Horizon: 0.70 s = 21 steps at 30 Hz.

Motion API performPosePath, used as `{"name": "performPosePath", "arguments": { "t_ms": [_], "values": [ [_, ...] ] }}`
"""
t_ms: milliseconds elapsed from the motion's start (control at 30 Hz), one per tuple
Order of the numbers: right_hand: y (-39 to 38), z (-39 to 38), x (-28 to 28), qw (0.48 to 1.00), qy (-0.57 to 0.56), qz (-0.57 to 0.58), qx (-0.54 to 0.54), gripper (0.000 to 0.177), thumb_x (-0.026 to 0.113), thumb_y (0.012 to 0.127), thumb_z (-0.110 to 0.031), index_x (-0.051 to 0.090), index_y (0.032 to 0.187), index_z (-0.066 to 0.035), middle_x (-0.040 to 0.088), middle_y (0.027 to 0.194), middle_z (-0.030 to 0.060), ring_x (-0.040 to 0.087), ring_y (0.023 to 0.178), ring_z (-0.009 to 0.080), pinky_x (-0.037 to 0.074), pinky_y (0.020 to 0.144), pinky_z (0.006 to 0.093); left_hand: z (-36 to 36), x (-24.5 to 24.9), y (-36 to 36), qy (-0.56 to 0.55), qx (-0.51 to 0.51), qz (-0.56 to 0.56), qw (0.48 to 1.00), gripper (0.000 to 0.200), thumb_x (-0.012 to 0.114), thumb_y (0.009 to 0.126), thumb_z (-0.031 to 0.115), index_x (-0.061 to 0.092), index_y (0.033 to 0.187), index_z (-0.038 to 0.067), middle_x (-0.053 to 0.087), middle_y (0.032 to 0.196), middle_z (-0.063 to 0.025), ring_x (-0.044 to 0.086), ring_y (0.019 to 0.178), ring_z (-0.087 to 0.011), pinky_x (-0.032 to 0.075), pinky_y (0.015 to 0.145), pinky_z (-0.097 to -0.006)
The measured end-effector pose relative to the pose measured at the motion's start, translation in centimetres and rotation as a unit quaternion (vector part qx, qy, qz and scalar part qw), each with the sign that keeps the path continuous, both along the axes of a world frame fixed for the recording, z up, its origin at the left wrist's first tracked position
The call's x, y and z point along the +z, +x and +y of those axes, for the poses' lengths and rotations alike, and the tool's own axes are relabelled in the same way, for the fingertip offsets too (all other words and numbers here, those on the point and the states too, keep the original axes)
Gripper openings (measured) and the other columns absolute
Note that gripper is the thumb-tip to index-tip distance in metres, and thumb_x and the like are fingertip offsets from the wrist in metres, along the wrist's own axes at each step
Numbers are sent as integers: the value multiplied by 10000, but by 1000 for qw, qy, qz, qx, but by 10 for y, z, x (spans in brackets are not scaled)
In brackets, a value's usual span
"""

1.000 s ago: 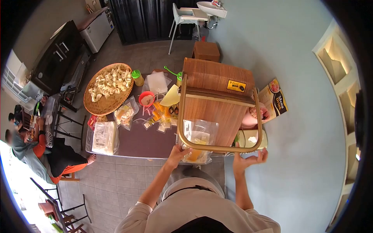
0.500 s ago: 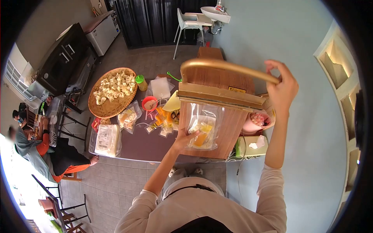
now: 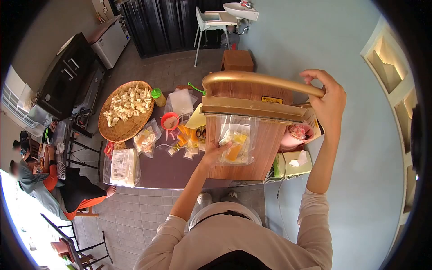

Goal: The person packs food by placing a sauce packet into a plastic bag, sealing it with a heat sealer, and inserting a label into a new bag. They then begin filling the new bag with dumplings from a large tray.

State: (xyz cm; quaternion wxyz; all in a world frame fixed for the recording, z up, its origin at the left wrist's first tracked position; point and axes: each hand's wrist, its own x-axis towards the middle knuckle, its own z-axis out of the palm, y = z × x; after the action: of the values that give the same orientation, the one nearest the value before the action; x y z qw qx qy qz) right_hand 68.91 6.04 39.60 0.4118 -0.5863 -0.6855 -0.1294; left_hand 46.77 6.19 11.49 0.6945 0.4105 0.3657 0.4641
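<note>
A wood-grain bag sealer [image 3: 265, 164] stands in front of me, with a gold curved handle [image 3: 256, 77] above its sealing bar. My right hand [image 3: 327, 92] is wrapped round the handle's right end. Below the bar lies a clear plastic bag [image 3: 245, 155] with pale pieces and an orange packet inside; its upper edge runs under the bar, where I lose sight of it. Gripping the bag's left side, my left hand [image 3: 216, 153] has its thumb across the front.
Left of the sealer are filled bags [image 3: 147, 138], orange packets [image 3: 186, 135], a red cup [image 3: 169, 120], scissors [image 3: 200, 132] and a stack of wrapped packs [image 3: 124, 167]. A woven tray [image 3: 118, 130] holds many folded dumplings. A tissue box [image 3: 292, 163] sits right. A seated person [image 3: 42, 180] is far left.
The bag and my left hand have slid up a little toward the sealing bar. My right hand stays on the handle. The whole view has shifted slightly.
</note>
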Motion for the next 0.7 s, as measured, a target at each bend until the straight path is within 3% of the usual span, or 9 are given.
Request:
{"name": "performPosePath", "arguments": {
  "t_ms": [167, 267, 333, 367, 433, 533, 700],
  "values": [
    [1, -14, -10, 998, -30, 4, 46, 373, 462, 558, 55, 626, 818, -157, 596, 677, -21, 562, 622, 165, 408, 535, 264, 5, -14, -2, -28, -29, -29, 999, 334, 607, 814, 149, 502, 1081, -22, 574, 969, -45, 539, 869, -105, 426, 761, -246],
    [2, -19, -15, 999, -21, 5, 48, 282, 525, 619, 19, 630, 810, -160, 588, 630, -10, 539, 571, 156, 386, 506, 267, 0, 6, -1, 13, 0, -1, 1000, 318, 607, 814, 149, 512, 1065, -22, 581, 944, -39, 543, 841, -97, 433, 734, -236],
    [-1, -22, -14, 999, -40, -10, 16, 112, 622, 689, -98, 634, 781, -161, 541, 535, -1, 468, 487, 139, 333, 458, 276, 4, -3, -3, -1, -16, -1, 1000, 316, 613, 810, 155, 517, 1054, -22, 584, 926, -36, 543, 821, -93, 435, 713, -236],
    [-1, -23, -13, 999, -41, -11, 18, 112, 622, 689, -98, 634, 781, -161, 541, 535, -1, 468, 487, 139, 333, 458, 276, 5, -7, -4, -15, -32, -1, 999, 315, 620, 805, 161, 522, 1043, -21, 587, 909, -33, 543, 800, -89, 438, 693, -236],
    [1, -24, -13, 997, -74, -9, 5, 91, 673, 710, -232, 635, 744, -157, 440, 451, -3, 364, 429, 133, 269, 430, 289, -2, 7, -3, 8, -21, 1, 1000, 311, 626, 801, 164, 526, 1031, -21, 590, 896, -32, 541, 785, -84, 436, 674, -235],
    [-1, -22, -12, 998, -50, -24, -6, 86, 681, 699, -221, 635, 720, -152, 327, 422, -5, 294, 412, 133, 233, 425, 294, -3, 11, -3, 17, -18, 9, 1000, 302, 634, 795, 169, 534, 1011, -18, 594, 876, -32, 539, 755, -77, 432, 644, -231],
    [0, -20, -13, 999, -44, -11, -1, 77, 680, 698, -202, 632, 713, -143, 279, 431, -2, 258, 413, 130, 211, 421, 295, 0, 12, -6, -6, -36, 59, 998, 283, 625, 803, 177, 544, 992, -17, 598, 858, -29, 538, 733, -75, 429, 631, -224]
  ]
}}
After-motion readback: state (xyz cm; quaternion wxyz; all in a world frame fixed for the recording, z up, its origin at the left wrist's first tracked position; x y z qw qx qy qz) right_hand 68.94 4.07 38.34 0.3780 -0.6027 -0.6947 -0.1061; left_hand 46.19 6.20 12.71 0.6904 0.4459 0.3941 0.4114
